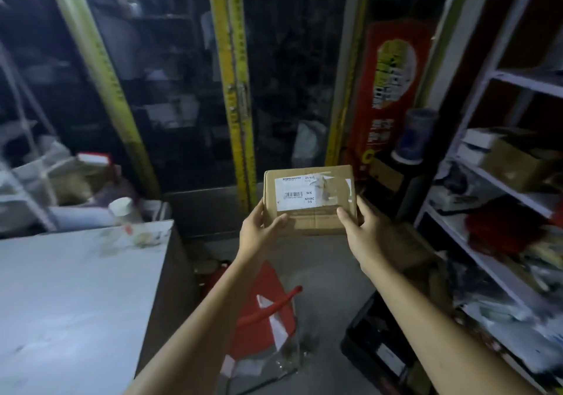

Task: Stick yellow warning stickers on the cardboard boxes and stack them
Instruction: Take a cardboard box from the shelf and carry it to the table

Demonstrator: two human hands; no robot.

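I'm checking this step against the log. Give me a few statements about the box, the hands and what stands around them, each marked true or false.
1. The left hand and the right hand both hold the cardboard box. True.
2. A yellow warning sticker shows on the side of the box that faces the camera. False: only a white shipping label with a barcode shows there.
3. The box rests on the white table. False: the table is off to the left, and the box is held in the air above the floor.
4. A shelf unit stands on the right. True.
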